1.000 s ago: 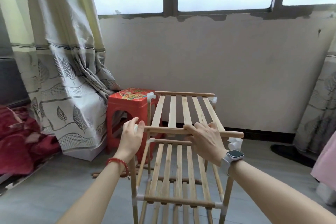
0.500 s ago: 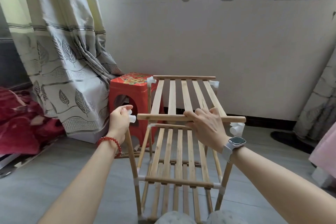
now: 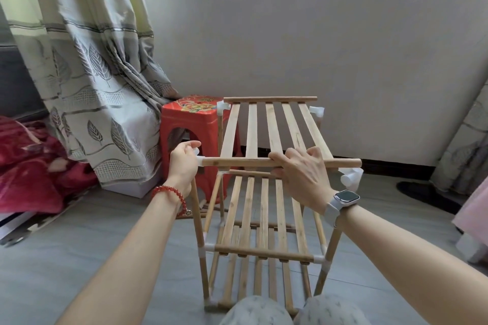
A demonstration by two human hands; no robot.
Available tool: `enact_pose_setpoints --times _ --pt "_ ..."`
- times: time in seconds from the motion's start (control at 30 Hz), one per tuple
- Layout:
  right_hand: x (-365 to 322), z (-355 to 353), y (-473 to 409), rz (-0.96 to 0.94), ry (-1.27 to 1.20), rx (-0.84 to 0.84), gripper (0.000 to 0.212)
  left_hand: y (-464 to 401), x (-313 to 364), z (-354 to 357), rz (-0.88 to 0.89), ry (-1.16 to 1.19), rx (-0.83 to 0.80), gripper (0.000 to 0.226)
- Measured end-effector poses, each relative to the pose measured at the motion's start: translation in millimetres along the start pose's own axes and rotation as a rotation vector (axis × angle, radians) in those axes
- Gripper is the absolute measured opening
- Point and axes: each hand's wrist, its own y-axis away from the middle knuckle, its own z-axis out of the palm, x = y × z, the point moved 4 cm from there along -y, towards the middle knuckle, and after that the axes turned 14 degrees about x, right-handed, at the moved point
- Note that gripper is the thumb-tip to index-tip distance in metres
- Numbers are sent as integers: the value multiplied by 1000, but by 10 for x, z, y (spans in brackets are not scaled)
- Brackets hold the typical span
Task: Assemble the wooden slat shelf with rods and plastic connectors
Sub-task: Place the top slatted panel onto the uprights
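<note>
Presumably to seat the top slat panel's near rod (image 3: pixel 264 162), left hand (image 3: pixel 183 163) grips the white corner connector (image 3: pixel 200 160) at its end, while right hand (image 3: pixel 303 174) clasps the rod mid-span, steadying it atop the frame.

Hands: two, the left hand (image 3: pixel 183 163) and the right hand (image 3: pixel 301 174)
Slat tiers: three, a top tier (image 3: pixel 274 129), a middle tier (image 3: pixel 264 200) and a bottom tier (image 3: pixel 253 280)
Slats in the top tier: five
Red stools (image 3: pixel 195 124): one
Curtains (image 3: pixel 87 66): one fully in view
Wristwatches (image 3: pixel 346 197): one
Bead bracelets (image 3: pixel 171 192): one
</note>
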Motion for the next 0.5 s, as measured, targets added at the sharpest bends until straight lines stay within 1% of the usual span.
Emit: enact_pose_setpoints --times 0.27,0.4,0.5 --pt "-12 10 -30 -11 20 -31 23 11 3 58 46 -95 -3 30" --pt "41 33 -32 7 13 -58 29 51 21 96 69 -145 -61 30" --pt "18 57 -27 18 14 -71 27 90 63 105 99 -174 -84 29"
